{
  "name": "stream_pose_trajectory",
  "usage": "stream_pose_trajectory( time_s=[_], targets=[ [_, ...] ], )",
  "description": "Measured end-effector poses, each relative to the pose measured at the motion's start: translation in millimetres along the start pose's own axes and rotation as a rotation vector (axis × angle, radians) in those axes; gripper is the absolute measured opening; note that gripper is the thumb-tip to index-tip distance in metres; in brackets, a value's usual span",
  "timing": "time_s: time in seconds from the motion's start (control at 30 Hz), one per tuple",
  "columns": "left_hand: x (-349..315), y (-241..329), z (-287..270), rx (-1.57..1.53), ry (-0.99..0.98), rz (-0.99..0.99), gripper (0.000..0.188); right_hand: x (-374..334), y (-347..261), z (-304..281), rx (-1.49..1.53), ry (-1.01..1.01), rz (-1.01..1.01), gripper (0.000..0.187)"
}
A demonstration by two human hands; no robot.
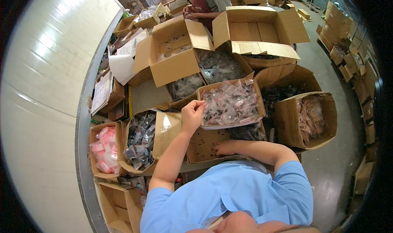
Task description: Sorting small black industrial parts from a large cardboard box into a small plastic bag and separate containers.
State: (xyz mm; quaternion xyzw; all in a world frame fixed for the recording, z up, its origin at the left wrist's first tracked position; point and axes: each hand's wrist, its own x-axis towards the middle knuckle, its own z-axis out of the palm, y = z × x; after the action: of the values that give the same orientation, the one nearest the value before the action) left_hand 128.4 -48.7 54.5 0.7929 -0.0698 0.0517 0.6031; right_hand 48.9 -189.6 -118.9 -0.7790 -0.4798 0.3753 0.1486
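Note:
My left hand (193, 116) is at the left edge of a shallow box (231, 125) filled with small clear zip bags (231, 102). Its thumb and fingers are pinched together; whatever they may hold is too small to make out. Below that box, my right hand (226, 148) reaches down into a low cardboard box (200, 153) with small dark pieces (201, 143) scattered on its bottom. The right fingers are drawn together at the pieces, and I cannot make out what is in them.
Around me stand boxes of black packaged parts (141, 139), pink-and-white bags (105, 149) and brownish packets (310, 118). Open cartons (174, 65) rise at the back. Papers (102, 93) lie at left. Another person (204, 6) works at the far side.

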Motion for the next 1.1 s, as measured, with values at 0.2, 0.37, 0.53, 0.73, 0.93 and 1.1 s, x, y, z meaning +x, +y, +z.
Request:
stream_pose_trajectory(
  time_s=[0.2,0.37,0.53,0.73,0.93,1.1],
  targets=[
    [-12.6,8.2,-8.4,-0.016,0.044,0.06,0.021,8.1,4.0,7.3,-0.136,-0.036,0.055,0.033],
    [-16.7,-0.2,-5.9,-0.152,0.0,0.018,0.02,5.5,5.9,4.5,-0.325,-0.015,-0.031,0.027],
    [-28.2,8.2,-6.5,-0.225,-0.033,-0.03,0.02,-10.3,26.7,22.5,-0.229,0.246,0.017,0.031],
    [-35.1,13.5,-22.7,-0.201,-0.091,-0.056,0.025,-56.5,-9.0,-18.9,-0.319,0.189,-0.039,0.037],
    [-40.0,10.1,-10.8,-0.319,0.147,0.002,0.026,-41.7,-14.4,-22.4,-0.054,-0.013,0.109,0.036],
    [-53.4,14.3,-18.4,-0.334,0.108,-0.078,0.025,-15.0,18.4,16.7,-0.077,0.054,-0.017,0.034]
  ],
)
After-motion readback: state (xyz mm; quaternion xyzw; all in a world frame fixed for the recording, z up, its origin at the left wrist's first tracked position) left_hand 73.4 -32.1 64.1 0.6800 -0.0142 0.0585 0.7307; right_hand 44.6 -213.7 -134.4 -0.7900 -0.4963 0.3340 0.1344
